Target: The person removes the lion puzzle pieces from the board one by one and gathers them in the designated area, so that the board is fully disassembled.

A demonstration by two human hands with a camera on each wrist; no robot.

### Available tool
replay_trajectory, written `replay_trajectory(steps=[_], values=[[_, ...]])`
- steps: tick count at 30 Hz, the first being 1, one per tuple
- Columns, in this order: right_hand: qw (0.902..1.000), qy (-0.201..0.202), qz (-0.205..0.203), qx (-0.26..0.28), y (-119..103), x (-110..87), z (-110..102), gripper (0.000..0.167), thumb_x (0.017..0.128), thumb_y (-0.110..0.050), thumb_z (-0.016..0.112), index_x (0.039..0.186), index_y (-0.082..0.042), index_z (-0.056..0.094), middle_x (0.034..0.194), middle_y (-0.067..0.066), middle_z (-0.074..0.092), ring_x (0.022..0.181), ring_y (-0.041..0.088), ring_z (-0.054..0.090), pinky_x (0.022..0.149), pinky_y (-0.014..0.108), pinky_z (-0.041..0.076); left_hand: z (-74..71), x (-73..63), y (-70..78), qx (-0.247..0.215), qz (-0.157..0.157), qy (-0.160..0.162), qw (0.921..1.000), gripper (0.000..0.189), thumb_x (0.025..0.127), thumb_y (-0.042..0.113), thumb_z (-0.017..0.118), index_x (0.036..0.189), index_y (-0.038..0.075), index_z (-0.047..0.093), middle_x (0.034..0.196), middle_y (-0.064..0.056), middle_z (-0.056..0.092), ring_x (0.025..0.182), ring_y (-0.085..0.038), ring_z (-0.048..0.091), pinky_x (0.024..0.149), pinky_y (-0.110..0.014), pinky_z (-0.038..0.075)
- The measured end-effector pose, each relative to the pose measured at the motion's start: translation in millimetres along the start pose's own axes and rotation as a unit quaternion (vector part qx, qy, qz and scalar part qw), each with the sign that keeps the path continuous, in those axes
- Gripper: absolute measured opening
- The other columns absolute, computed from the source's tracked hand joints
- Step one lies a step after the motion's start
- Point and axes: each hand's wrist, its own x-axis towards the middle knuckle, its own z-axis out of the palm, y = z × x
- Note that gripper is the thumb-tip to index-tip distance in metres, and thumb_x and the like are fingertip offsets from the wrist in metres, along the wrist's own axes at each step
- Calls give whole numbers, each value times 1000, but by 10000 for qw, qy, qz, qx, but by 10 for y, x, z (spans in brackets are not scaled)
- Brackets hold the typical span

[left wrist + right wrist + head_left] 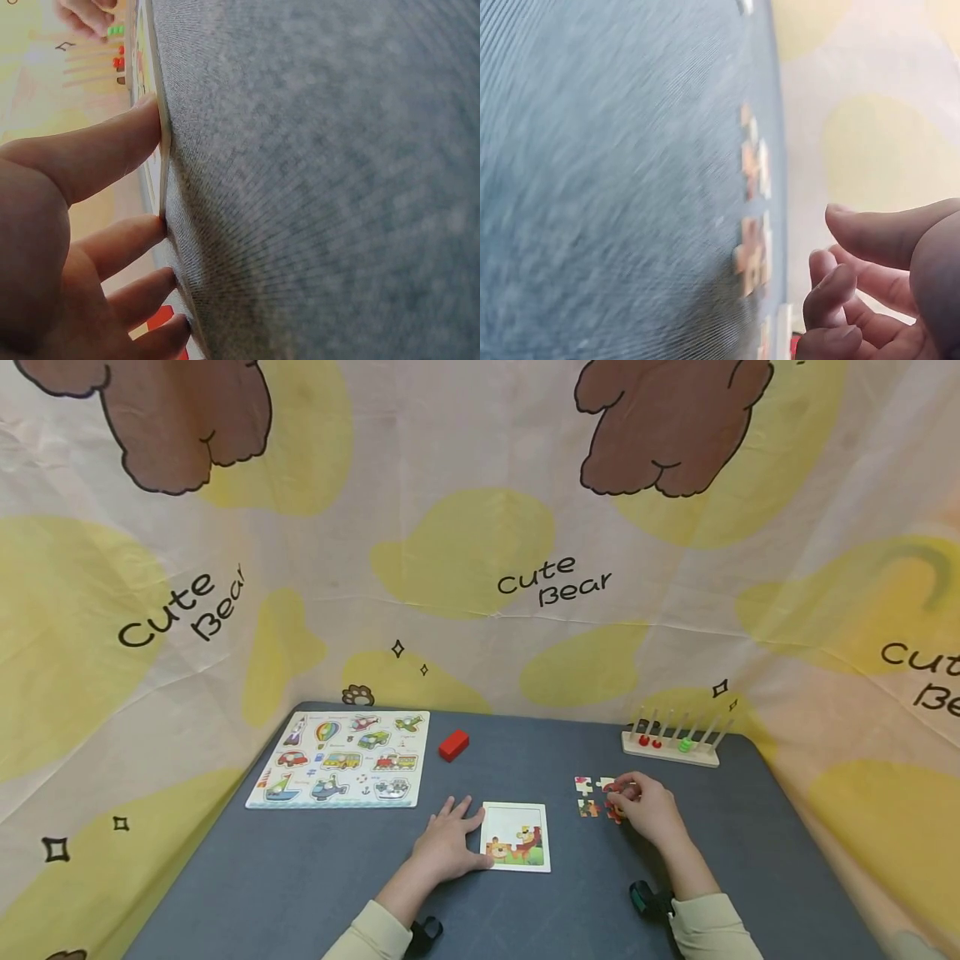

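A white-framed jigsaw tray point(514, 807) lies in front of me, with a few joined animal pieces point(525, 848) along its bottom. My left hand point(446, 847) rests at its left side with spread fingers; in the left wrist view the thumb point(124, 142) touches the tray's edge. Loose jigsaw pieces point(588, 808) lie in a small group to the right of the tray. Over the right side of that group hovers my right hand point(647, 806), partly hiding some pieces. In the right wrist view its fingers point(832, 289) are loosely bent, thumb apart, with nothing visible between them.
A vehicle picture board point(337, 760) lies at the table's back left, with a red block point(453, 746) beside it. At the back right stands a wooden peg rack point(671, 750) with red and green beads. A printed cloth point(450, 610) hangs behind the table.
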Motion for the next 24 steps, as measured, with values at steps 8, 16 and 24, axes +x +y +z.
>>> replay_trajectory(steps=[8,16,24], values=[[9986,67,-251,468,-179,-71,-3,36,95,-20,72,125,-1,64,91,8,68,73,17,56,58,28,45,8,-1,-4,4,9,11,10000,83,76,42,87,147,15,54,161,-13,37,153,-40,21,119,-64,24],[9973,-33,-462,576,-332,-152,99,32,93,-17,74,120,-3,66,91,6,71,71,14,58,57,26,46,3,-15,6,-19,23,21,10000,82,76,41,86,146,14,55,161,-14,38,153,-41,22,119,-65,24],[9958,-9,-564,727,-425,-226,207,32,91,-16,76,118,-3,68,91,5,71,73,14,59,59,24,49,-10,-25,17,3,62,54,10000,82,76,41,86,146,13,55,160,-15,38,153,-41,22,119,-65,24]])
